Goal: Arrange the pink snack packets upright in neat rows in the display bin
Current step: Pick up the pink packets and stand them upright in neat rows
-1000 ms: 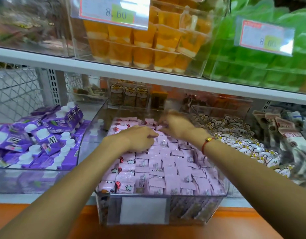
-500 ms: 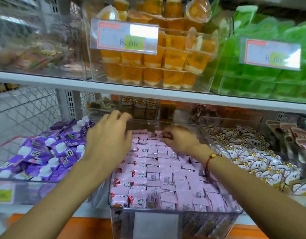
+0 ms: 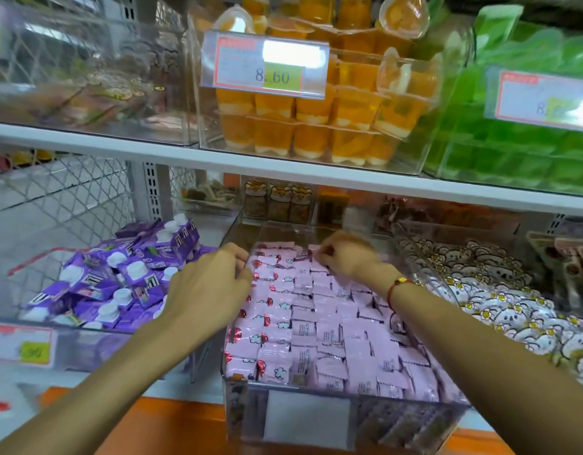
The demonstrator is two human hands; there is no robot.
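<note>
The clear display bin stands on the lower shelf, filled with pink snack packets standing upright in rows. My left hand is at the bin's back left wall, its fingers bent down against the left column of packets; the fingertips are hidden. Blurred by motion, my right hand reaches to the back row, and its fingertips pinch a pink packet there. A red and gold bracelet sits on the right wrist.
Purple pouches fill the bin to the left, white cartoon packets the bin to the right. The white upper shelf hangs low over the bin, carrying orange jelly cups and green packs.
My left hand drew back from the bin's back rim to its left wall and curled its fingers. My right hand stayed at the back row. The view tilted up a little.
</note>
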